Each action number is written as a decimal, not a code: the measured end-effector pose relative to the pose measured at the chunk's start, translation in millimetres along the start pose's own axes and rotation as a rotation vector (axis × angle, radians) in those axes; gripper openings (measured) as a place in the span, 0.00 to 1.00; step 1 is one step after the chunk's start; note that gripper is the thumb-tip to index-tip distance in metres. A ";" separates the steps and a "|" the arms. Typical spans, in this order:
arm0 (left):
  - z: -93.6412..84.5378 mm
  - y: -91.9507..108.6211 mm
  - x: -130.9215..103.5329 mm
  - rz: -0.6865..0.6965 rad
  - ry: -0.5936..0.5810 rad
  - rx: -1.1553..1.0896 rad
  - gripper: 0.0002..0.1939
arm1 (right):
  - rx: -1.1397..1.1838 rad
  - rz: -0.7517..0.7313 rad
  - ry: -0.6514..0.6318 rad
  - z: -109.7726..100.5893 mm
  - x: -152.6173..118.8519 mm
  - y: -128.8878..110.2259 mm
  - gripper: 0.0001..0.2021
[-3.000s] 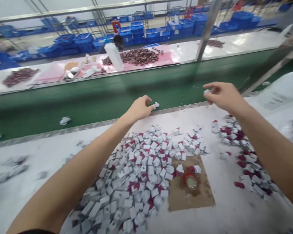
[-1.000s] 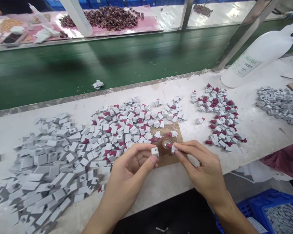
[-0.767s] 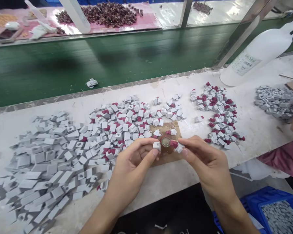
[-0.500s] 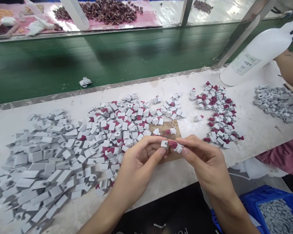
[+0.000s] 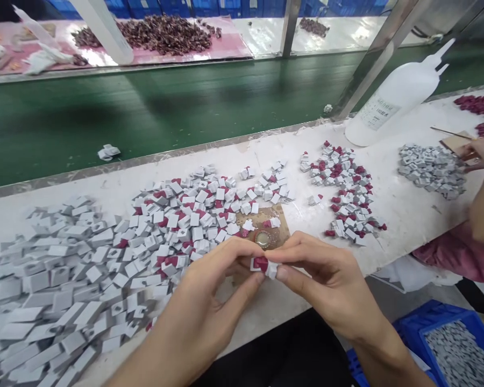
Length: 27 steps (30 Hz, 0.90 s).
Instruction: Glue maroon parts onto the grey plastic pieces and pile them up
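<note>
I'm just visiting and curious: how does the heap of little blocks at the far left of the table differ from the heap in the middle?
The left heap is all plain grey pieces, with hardly any red; the middle heap mixes white-grey pieces with dark red parts. The left heap lies farther from the hands; the middle heap runs up to the brown card just beyond the left hand and right hand. Both are loose, unsorted piles of small blocks on the same white table.

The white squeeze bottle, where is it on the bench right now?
In the head view the white squeeze bottle lies tilted at the far right of the bench, against the green conveyor's edge, just beyond the red-and-grey pile.
</note>
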<state>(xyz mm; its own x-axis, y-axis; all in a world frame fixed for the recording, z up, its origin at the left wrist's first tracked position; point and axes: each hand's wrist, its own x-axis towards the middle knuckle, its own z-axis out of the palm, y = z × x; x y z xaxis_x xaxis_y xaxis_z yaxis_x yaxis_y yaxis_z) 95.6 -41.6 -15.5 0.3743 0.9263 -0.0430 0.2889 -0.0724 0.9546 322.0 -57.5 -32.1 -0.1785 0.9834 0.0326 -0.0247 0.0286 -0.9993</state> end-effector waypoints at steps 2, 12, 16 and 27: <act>-19.6 10.1 11.9 -0.013 -0.048 0.095 0.06 | -0.111 -0.030 0.022 -8.2 7.1 -1.1 0.14; -109.2 -7.0 182.8 -0.295 0.414 0.650 0.07 | -1.144 0.073 0.226 -92.2 64.2 32.3 0.18; -121.4 -30.4 224.1 -0.390 0.415 0.624 0.04 | -1.079 0.067 0.193 -88.3 63.1 30.0 0.18; -134.1 -42.8 231.5 -0.531 0.321 0.744 0.20 | -0.894 0.109 0.252 -64.8 26.3 46.9 0.21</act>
<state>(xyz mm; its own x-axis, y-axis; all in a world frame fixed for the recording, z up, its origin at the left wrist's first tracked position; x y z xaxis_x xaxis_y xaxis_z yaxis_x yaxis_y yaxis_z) 51.7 225.5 -26.8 -0.1923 0.9548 -0.2268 0.8763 0.2711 0.3983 379.9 -18.7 -79.3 0.0857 0.9956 0.0373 0.7643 -0.0417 -0.6435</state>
